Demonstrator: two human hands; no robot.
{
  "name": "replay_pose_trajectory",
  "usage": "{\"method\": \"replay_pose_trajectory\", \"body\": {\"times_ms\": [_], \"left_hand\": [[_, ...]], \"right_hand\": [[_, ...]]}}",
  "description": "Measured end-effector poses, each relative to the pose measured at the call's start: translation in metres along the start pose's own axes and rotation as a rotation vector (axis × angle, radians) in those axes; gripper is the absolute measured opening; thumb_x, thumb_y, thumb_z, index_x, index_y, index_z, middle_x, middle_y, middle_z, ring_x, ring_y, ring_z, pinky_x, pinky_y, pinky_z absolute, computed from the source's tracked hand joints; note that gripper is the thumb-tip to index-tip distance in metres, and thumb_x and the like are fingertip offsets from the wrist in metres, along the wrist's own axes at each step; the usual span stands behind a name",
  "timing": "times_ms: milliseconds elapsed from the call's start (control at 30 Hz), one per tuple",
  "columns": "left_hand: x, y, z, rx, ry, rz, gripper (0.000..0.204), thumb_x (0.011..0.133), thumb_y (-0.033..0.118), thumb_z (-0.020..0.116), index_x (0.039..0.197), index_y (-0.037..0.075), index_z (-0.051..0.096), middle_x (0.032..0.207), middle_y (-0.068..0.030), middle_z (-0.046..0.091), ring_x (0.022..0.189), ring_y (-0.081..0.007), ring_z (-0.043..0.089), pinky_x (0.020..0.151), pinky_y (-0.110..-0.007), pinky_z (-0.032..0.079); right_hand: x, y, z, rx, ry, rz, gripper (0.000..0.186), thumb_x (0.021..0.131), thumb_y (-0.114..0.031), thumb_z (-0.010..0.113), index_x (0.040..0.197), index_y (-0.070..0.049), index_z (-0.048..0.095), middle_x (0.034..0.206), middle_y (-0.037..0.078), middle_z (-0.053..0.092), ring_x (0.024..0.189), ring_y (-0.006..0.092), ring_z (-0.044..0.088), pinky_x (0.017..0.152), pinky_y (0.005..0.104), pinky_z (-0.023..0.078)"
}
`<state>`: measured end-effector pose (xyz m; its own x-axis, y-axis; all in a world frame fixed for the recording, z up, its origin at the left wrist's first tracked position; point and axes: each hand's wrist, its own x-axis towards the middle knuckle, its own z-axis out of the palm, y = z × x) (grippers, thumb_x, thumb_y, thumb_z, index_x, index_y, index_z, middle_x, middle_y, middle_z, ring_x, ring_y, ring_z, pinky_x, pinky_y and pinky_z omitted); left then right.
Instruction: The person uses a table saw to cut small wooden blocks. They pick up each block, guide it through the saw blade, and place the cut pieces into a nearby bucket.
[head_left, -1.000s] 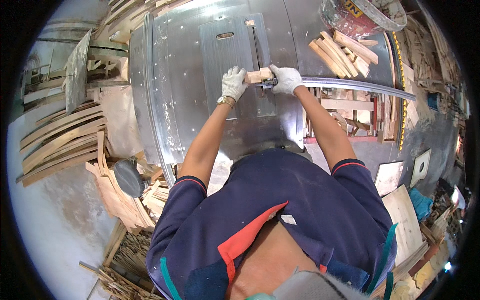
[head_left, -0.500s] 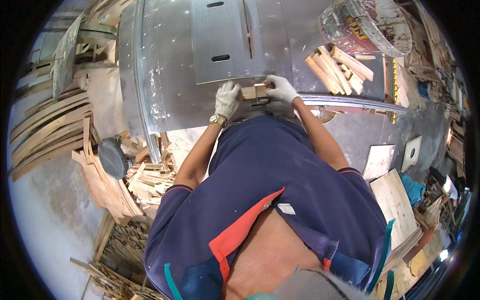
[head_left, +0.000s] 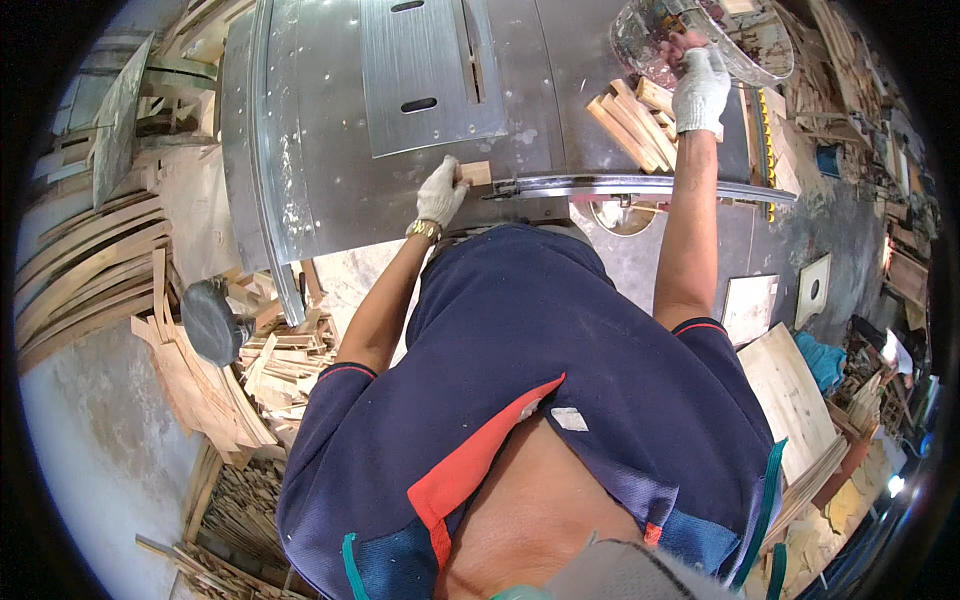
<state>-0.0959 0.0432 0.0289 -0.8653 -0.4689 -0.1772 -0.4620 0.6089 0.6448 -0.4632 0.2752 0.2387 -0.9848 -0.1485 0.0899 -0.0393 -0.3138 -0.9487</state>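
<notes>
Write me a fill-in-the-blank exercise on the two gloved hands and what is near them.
1. The left hand holds a small block made of ____.
2. The right hand wears a glove coloured ____.
3. The watch is worn on the ____.
4. Of the two hands, the one at the stained bucket is the ____ one.

Missing words: wood; white; left wrist; right.

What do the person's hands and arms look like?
The left hand and right hand wear off-white knit gloves. A gold-coloured watch circles the left wrist. The short sleeves are navy with thin red edging, leaving the forearms bare.
</notes>
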Motion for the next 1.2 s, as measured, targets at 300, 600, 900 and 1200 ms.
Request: {"method": "replay_pose_trajectory", "body": {"times_ms": [300, 600, 900, 1200], "left_hand": [[0.029, -0.003, 0.005, -0.049, -0.055, -0.051, 0.037, 0.092, 0.027, 0.074, 0.122, 0.010, 0.060, 0.105, -0.0193, 0.076, 0.103, -0.0442, 0.072, 0.086, -0.055, 0.056], [0.034, -0.001, 0.005, -0.121, -0.068, 0.019, 0.028, 0.093, 0.023, 0.073, 0.115, 0.008, 0.065, 0.106, -0.0188, 0.077, 0.103, -0.0427, 0.073, 0.087, -0.051, 0.057], [0.024, 0.015, 0.019, -0.184, -0.038, -0.010, 0.035, 0.091, 0.021, 0.075, 0.124, 0.011, 0.073, 0.103, -0.0168, 0.079, 0.099, -0.0398, 0.075, 0.086, -0.049, 0.058], [0.004, 0.014, 0.031, -0.362, 0.006, -0.360, 0.024, 0.092, 0.026, 0.079, 0.100, 0.004, 0.083, 0.084, -0.0106, 0.079, 0.078, -0.0173, 0.073, 0.075, -0.034, 0.056]], "right_hand": [[-0.153, 0.131, 0.000, -1.004, -0.813, 0.175, 0.036, 0.086, -0.014, 0.070, 0.120, -0.005, 0.074, 0.103, 0.017, 0.078, 0.097, 0.0276, 0.075, 0.088, 0.0398, 0.057], [-0.194, 0.155, -0.007, -1.020, -0.976, 0.322, 0.059, 0.083, -0.023, 0.071, 0.140, -0.008, 0.064, 0.122, 0.020, 0.076, 0.117, 0.0382, 0.072, 0.102, 0.0468, 0.055], [-0.199, 0.152, 0.019, -1.455, -1.204, 0.094, 0.101, 0.071, -0.031, 0.086, 0.161, -0.014, 0.044, 0.139, 0.016, 0.063, 0.132, 0.0362, 0.060, 0.109, 0.0472, 0.052], [-0.196, 0.152, 0.023, -1.413, -1.193, 0.153, 0.094, 0.070, -0.029, 0.083, 0.158, -0.021, 0.051, 0.135, 0.009, 0.070, 0.131, 0.0310, 0.061, 0.110, 0.0429, 0.053]]}}
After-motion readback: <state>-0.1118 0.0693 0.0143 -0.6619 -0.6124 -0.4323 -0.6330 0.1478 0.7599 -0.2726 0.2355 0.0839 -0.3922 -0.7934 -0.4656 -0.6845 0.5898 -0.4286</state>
